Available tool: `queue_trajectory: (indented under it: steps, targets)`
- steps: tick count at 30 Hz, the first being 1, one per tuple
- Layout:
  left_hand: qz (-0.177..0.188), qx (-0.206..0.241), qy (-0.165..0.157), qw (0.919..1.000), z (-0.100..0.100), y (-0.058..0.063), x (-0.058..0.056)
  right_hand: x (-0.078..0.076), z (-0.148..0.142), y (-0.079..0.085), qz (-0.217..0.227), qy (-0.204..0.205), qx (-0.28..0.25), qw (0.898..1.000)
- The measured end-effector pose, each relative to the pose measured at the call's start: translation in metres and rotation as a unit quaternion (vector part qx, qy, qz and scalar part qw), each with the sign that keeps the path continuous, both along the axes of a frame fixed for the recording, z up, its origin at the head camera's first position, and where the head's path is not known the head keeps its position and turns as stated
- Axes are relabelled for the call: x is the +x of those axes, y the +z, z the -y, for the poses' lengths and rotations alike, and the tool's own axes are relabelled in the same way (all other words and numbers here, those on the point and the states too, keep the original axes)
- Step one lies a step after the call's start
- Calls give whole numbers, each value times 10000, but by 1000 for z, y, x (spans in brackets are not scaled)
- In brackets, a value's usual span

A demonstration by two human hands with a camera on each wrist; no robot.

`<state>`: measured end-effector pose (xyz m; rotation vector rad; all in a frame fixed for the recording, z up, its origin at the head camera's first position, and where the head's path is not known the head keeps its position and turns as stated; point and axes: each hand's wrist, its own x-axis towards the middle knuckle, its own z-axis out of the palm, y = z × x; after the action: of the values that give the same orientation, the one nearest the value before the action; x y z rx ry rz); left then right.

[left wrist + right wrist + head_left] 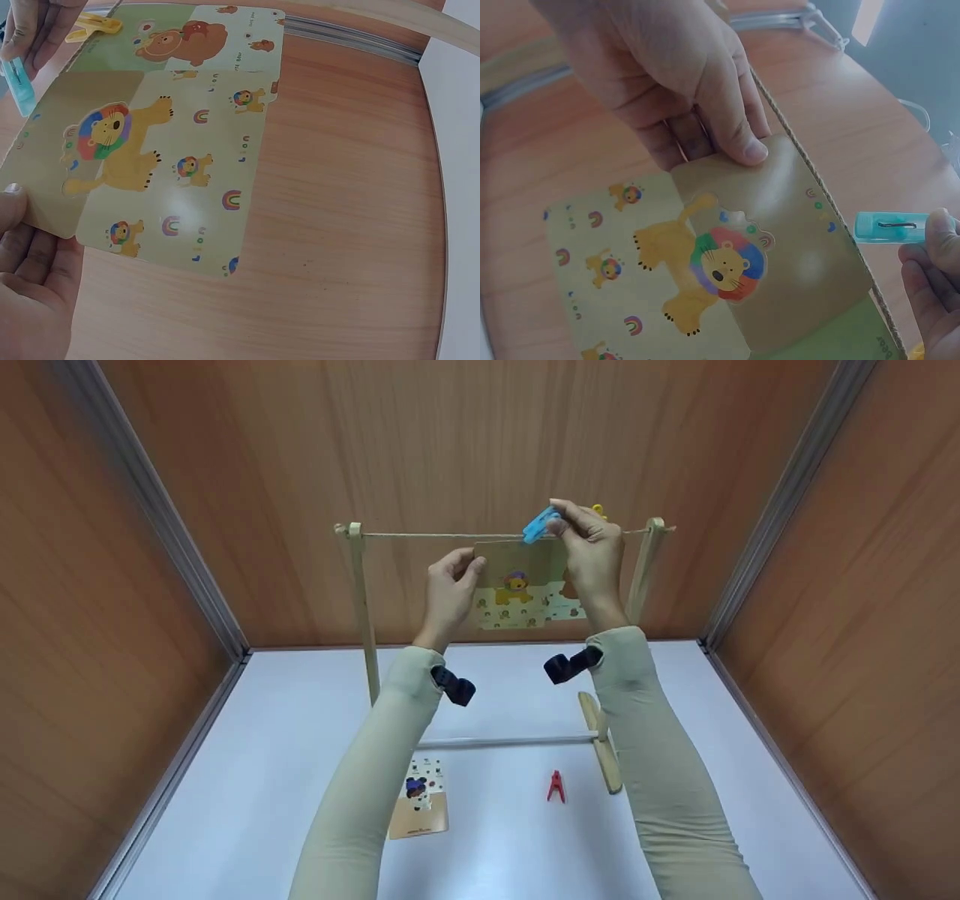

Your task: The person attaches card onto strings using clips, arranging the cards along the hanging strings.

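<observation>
My left hand (450,589) pinches the left edge of a lion card (161,172) between thumb and fingers, its top edge along the rope (435,535). In the right wrist view the card (795,247) shows a brown half and a pale half with small lions and rainbows. A blue clothespin (538,525) is pinched in my right hand (596,547), its tip right at the rope and the card's top edge. Beside the lion card hangs a bear card (187,41), partly overlapped, with a yellow clothespin (94,26) at its top.
The rope runs between two wooden posts (363,607) of a stand with a white lower bar (510,741) and a wooden foot (600,742). On the white table lie a red clothespin (556,786) and another card (420,810). Wood-grain panels (450,435) enclose the space.
</observation>
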<state>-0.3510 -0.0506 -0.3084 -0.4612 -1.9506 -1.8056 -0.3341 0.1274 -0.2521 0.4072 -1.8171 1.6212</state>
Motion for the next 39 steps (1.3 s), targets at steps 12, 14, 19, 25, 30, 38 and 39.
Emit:
queue_trajectory:
  steps: [12,14,19,25,30,38,39]
  targets:
    - [11,23,-101,9999,-1,-1,-1,-1,5,0,-15,-21,392,9992]
    - [20,20,-106,9999,-1,0,-1,-1,6,0,-39,22,412,9991]
    - [52,5,-117,9999,-1,0,-1,-1,6,0,-52,89,456,9989]
    - [60,-6,-137,9999,-3,-1,0,-3,7,-1,75,5,573,9983]
    - [-114,50,-155,9998,-3,-2,-1,-4,8,-3,163,-22,686,9975]
    - [-125,5,-162,9998,-1,-3,-1,-3,8,-2,278,39,995,9946]
    - [-116,-21,-138,9998,-1,-3,-1,-3,8,-2,286,47,1042,9941]
